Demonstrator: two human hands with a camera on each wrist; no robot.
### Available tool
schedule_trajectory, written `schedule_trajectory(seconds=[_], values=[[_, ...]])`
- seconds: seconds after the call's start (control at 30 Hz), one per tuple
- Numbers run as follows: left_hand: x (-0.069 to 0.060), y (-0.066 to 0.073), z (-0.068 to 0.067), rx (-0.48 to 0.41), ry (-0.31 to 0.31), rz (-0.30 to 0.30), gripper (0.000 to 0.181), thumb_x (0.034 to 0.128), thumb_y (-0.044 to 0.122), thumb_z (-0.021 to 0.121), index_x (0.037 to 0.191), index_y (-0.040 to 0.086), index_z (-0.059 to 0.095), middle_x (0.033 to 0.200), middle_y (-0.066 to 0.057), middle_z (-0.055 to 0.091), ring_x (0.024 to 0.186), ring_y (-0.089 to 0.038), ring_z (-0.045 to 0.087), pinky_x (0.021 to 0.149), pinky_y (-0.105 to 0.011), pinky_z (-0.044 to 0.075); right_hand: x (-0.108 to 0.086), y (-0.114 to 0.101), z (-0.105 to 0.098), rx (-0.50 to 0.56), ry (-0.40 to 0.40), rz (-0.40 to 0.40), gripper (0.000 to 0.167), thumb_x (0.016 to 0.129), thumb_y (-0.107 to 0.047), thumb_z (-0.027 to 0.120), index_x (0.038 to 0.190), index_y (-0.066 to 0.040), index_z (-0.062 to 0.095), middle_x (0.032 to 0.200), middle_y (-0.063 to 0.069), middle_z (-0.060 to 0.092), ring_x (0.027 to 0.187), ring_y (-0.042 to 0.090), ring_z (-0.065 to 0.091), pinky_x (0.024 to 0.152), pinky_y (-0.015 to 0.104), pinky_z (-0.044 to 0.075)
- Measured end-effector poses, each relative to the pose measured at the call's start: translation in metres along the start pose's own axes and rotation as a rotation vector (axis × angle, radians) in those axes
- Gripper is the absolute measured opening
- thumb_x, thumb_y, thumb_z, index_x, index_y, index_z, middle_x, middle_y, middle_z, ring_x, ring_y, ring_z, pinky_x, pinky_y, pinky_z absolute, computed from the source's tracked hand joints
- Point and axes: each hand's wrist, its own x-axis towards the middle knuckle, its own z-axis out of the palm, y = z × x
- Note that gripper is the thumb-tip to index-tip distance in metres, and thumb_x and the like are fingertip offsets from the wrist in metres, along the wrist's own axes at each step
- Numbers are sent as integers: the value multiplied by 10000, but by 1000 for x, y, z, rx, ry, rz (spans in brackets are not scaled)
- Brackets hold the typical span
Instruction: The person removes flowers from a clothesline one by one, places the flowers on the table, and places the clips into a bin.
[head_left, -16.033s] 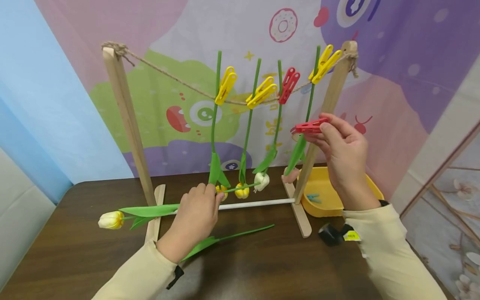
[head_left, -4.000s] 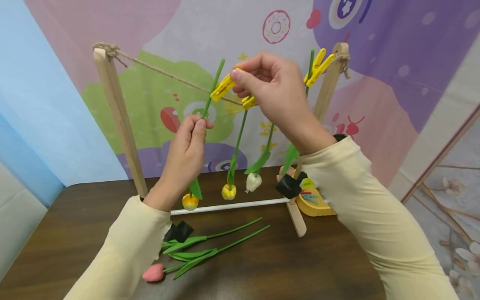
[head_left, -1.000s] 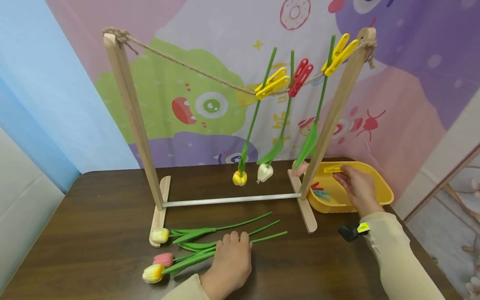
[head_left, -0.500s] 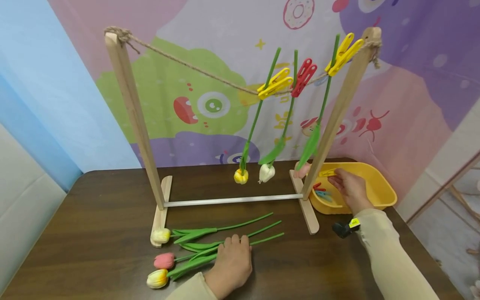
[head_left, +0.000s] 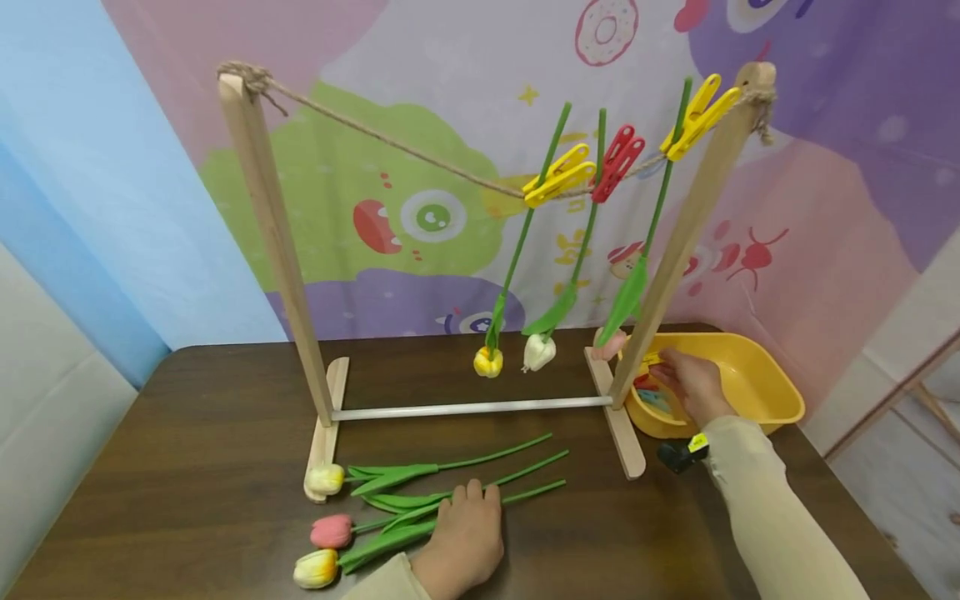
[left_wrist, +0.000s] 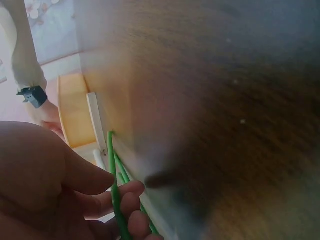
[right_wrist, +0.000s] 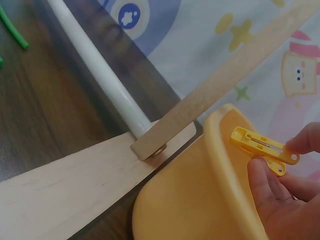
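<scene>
My right hand (head_left: 693,385) pinches a yellow clothespin (right_wrist: 260,145) between thumb and fingers, just inside the rim of a yellow basin (head_left: 757,375). A red clothespin (head_left: 645,382) and a blue one (head_left: 655,400) lie in that basin. On the table my left hand (head_left: 467,537) holds the green stem of a yellow-white tulip (head_left: 316,569), as the left wrist view shows. Beside it lie a pink tulip (head_left: 332,531) and a pale yellow tulip (head_left: 326,479). Three tulips hang head down from the rope, held by a yellow clothespin (head_left: 558,177), a red clothespin (head_left: 618,164) and another yellow clothespin (head_left: 701,117).
A wooden frame has a left post (head_left: 277,242), a right post (head_left: 693,225) and a white crossbar (head_left: 472,409). Its rope (head_left: 390,143) sags between the post tops. Behind stands a cartoon-printed backdrop (head_left: 450,50). The brown table (head_left: 187,467) carries everything.
Earlier, a yellow clothespin and its tulip came off the rope; that tulip now lies on the table under my left hand. Over the last second, my right hand has lowered the clothespin into the basin.
</scene>
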Motion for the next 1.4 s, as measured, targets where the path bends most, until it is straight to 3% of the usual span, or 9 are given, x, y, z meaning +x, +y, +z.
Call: schedule_trajectory(seconds=[0.13,0.4,0.5,0.67,0.97,1.17,1.4], values=[[1,-1,0,-11,-5,7,313,884,113,549,1180,15,519,1026,-155,512,952,-303,507,761,-471,425,5,5,-3,-60,7,35,86,928,-141,536,954,-60,543,652,-38,652,635,70,673,713,200,539],[1,-3,-2,-12,41,41,295,851,71,578,1137,16,532,1016,-150,519,954,-310,512,759,-480,440,17,13,-6,-126,-10,6,78,904,-99,551,845,-60,584,619,-34,655,599,63,660,662,197,543],[2,-3,-3,-12,25,38,306,851,70,581,1149,21,536,1046,-154,521,978,-314,513,764,-485,446,20,14,-6,-157,-27,2,75,898,-87,557,909,-17,581,613,-26,661,599,75,665,662,209,547],[4,-3,-4,-14,9,42,296,861,73,572,1151,22,541,1045,-153,523,974,-314,516,756,-482,453,24,15,-5,-194,-67,-23,215,910,-78,546,1066,69,529,635,-17,664,624,82,668,682,224,552],[2,-7,-1,9,89,79,231,858,95,581,1074,16,566,962,-138,533,894,-302,534,698,-462,465,28,19,-2,-212,-124,-72,272,927,-62,514,1129,119,513,623,-23,654,600,72,656,651,219,551],[3,-9,0,0,122,97,127,902,146,564,974,41,570,870,-102,511,808,-268,518,612,-406,437,32,23,-2,-296,-185,-128,489,966,-71,446,1315,240,301,613,-90,634,608,28,640,646,194,543],[3,-11,0,2,145,118,101,904,149,568,920,49,569,835,-91,507,773,-260,524,594,-387,445,35,23,0,-388,-189,-139,492,977,-95,439,1338,208,300,635,-120,615,628,4,633,668,186,540]])
